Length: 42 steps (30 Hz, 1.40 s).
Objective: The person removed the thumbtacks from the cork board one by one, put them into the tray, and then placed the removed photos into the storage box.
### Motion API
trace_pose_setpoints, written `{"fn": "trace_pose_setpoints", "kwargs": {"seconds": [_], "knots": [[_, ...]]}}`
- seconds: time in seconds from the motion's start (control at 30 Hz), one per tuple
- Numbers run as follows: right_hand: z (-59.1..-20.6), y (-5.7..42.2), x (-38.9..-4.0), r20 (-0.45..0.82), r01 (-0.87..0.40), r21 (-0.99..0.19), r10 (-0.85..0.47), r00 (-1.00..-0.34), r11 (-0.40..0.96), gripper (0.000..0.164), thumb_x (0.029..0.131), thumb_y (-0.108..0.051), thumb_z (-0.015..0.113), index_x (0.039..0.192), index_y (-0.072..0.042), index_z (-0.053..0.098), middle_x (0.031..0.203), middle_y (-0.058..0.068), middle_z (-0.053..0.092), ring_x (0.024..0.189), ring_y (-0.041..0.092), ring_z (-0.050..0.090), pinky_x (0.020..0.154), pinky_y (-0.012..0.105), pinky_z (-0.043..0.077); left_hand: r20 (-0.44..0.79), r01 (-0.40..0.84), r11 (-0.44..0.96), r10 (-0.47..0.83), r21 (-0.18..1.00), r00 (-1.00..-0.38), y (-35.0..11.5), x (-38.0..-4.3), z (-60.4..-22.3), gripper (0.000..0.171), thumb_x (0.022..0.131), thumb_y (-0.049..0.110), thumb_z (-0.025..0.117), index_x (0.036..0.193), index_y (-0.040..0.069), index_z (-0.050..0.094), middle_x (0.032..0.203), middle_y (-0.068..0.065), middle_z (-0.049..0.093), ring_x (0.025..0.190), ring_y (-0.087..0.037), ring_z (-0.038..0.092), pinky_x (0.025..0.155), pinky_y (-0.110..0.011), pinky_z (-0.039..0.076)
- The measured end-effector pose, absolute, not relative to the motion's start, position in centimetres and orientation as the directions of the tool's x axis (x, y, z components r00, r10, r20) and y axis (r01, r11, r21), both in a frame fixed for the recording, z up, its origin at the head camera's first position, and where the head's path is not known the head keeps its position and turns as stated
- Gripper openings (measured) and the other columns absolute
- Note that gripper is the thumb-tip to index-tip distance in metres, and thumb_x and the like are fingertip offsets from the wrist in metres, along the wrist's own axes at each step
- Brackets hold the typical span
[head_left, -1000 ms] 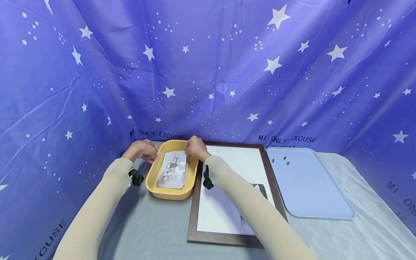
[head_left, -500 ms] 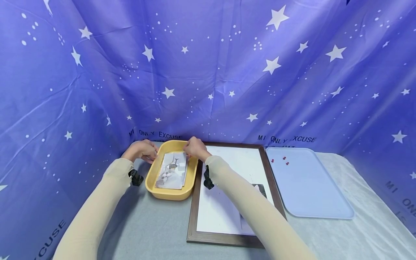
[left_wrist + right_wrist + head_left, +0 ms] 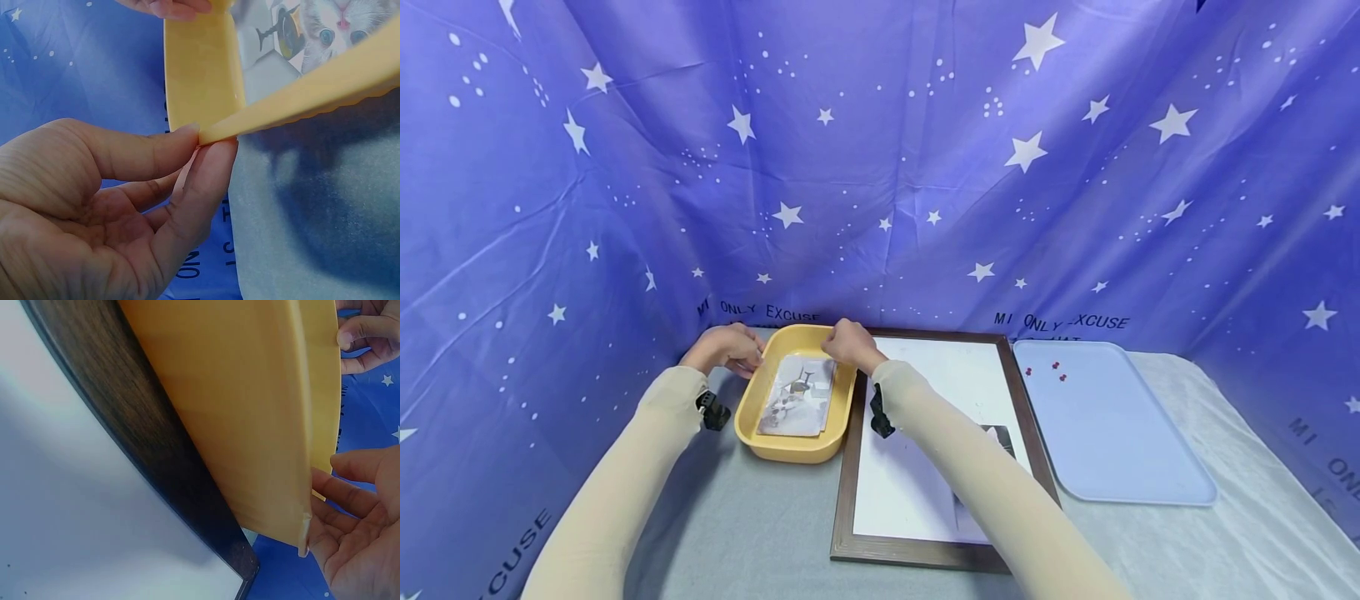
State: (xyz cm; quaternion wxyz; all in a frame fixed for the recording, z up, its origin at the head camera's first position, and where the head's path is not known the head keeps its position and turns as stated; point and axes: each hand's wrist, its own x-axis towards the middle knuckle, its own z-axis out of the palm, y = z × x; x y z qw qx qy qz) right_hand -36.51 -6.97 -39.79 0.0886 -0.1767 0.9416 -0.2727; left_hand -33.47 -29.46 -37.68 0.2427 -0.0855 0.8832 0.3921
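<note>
Yellow tray (image 3: 792, 451) holds overlapping printed cards (image 3: 794, 407) lying flat.

Both forearms (image 3: 636, 462) stretched forward — left grip (image 3: 728, 344) in a thumb-and-finger pinch, right grip (image 3: 852, 342) loosely parted

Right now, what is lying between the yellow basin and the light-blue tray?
The brown-framed white board lies between the yellow basin and light-blue tray, under the right sleeve, in the head view.

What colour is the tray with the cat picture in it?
Yellow; the tray shows best in the head view.
</note>
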Motion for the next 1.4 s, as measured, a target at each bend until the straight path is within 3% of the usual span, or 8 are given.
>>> {"fn": "trace_pose_setpoints", "kwargs": {"seconds": [0.5, 0.67, 0.73, 0.83, 0.97, 1.2, 1.4], "knots": [[-39.7, -6.7, -36.5, -0.065, -0.299, -0.583, -0.411, -0.909, 0.755, 0.051, 0.096, -0.015, 0.056, 0.05, -0.016, 0.035, 0.047, -0.006, 0.028, 0.045, 0.008, 0.024, 0.046, 0.021, 0.021, -0.498, -0.354, 0.676, 0.022, 0.646, -0.867, -29.4, -33.6, -37.9, 0.023, 0.095, -0.005, 0.058, 0.118, -0.007, 0.058, 0.091, -0.007, 0.064, 0.075, -0.013, 0.067, 0.075, -0.03, 0.064], [-40.0, -6.6, -36.6, -0.046, -0.32, -0.59, -0.427, -0.903, 0.741, 0.036, 0.099, -0.016, 0.059, 0.065, -0.003, 0.064, 0.053, -0.006, 0.043, 0.049, 0.007, 0.034, 0.049, 0.019, 0.028, -0.499, -0.353, 0.679, 0.023, 0.643, -0.866, -29.3, -33.5, -37.7, 0.021, 0.095, -0.005, 0.058, 0.116, -0.007, 0.058, 0.091, -0.008, 0.064, 0.077, -0.014, 0.067, 0.077, -0.03, 0.064], [-40.0, -6.5, -36.5, -0.034, -0.332, -0.597, -0.437, -0.899, 0.73, 0.027, 0.099, -0.016, 0.059, 0.083, 0.0, 0.075, 0.061, -0.003, 0.056, 0.053, 0.007, 0.042, 0.052, 0.018, 0.034, -0.503, -0.355, 0.676, 0.027, 0.646, -0.864, -29.3, -33.4, -37.6, 0.019, 0.095, -0.005, 0.057, 0.113, -0.006, 0.058, 0.09, -0.008, 0.064, 0.077, -0.014, 0.067, 0.077, -0.03, 0.064], [-40.0, -6.3, -36.3, -0.02, -0.354, -0.601, -0.456, -0.89, 0.717, 0.025, 0.099, -0.016, 0.06, 0.103, -0.001, 0.079, 0.086, 0.004, 0.073, 0.064, 0.009, 0.053, 0.061, 0.019, 0.044, -0.503, -0.352, 0.671, 0.037, 0.653, -0.864, -29.3, -33.2, -37.4, 0.015, 0.094, -0.006, 0.057, 0.109, -0.005, 0.058, 0.088, -0.007, 0.064, 0.076, -0.013, 0.067, 0.075, -0.029, 0.064], [-39.9, -6.2, -36.3, 0.007, -0.393, -0.596, -0.486, -0.874, 0.7, 0.025, 0.099, -0.016, 0.06, 0.112, -0.003, 0.078, 0.112, 0.011, 0.077, 0.077, 0.012, 0.061, 0.074, 0.022, 0.053, -0.499, -0.362, 0.664, 0.021, 0.655, -0.866, -29.3, -33.1, -37.5, 0.017, 0.094, -0.005, 0.058, 0.111, -0.005, 0.058, 0.09, -0.007, 0.064, 0.078, -0.013, 0.068, 0.077, -0.03, 0.064], [-39.9, -5.9, -36.4, 0.027, -0.461, -0.581, -0.55, -0.835, 0.671, 0.023, 0.099, -0.016, 0.063, 0.112, -0.003, 0.077, 0.114, 0.012, 0.077, 0.094, 0.021, 0.07, 0.082, 0.026, 0.057, -0.493, -0.361, 0.675, 0.005, 0.643, -0.87, -29.4, -33.4, -37.8, 0.027, 0.095, -0.002, 0.059, 0.122, -0.007, 0.057, 0.096, -0.008, 0.064, 0.081, -0.014, 0.067, 0.081, -0.033, 0.063], [-39.7, -5.7, -36.1, -0.013, -0.522, -0.545, -0.629, -0.777, 0.656, 0.024, 0.099, -0.018, 0.064, 0.116, -0.004, 0.075, 0.117, 0.012, 0.076, 0.112, 0.025, 0.07, 0.093, 0.032, 0.058, -0.494, -0.371, 0.677, -0.013, 0.636, -0.87, -29.5, -33.3, -37.8, 0.037, 0.094, -0.001, 0.059, 0.13, -0.006, 0.055, 0.095, -0.005, 0.066, 0.082, -0.014, 0.066, 0.083, -0.033, 0.061]]}}
